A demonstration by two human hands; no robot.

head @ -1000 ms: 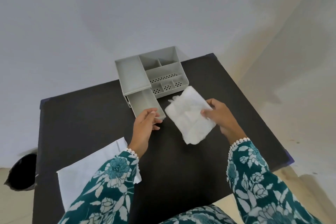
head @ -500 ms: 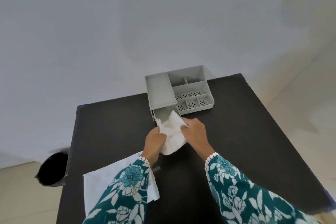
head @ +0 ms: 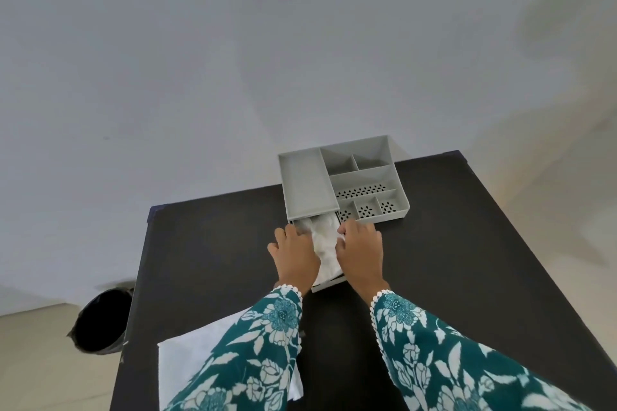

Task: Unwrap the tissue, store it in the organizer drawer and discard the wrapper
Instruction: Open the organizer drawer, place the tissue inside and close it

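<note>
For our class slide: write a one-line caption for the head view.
Both hands, left and right, press tissue into the organizer drawer.

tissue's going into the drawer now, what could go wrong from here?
1. The tissue sits bunched and looks to rise above the walls of the open drawer; it may catch under the organizer when the drawer is pushed shut.
2. Both the left hand and right hand press down on it; the light organizer may slide on the table.
3. The wrapper lies under the left sleeve near the table's edge and may get swept off, missing the bin.
</note>
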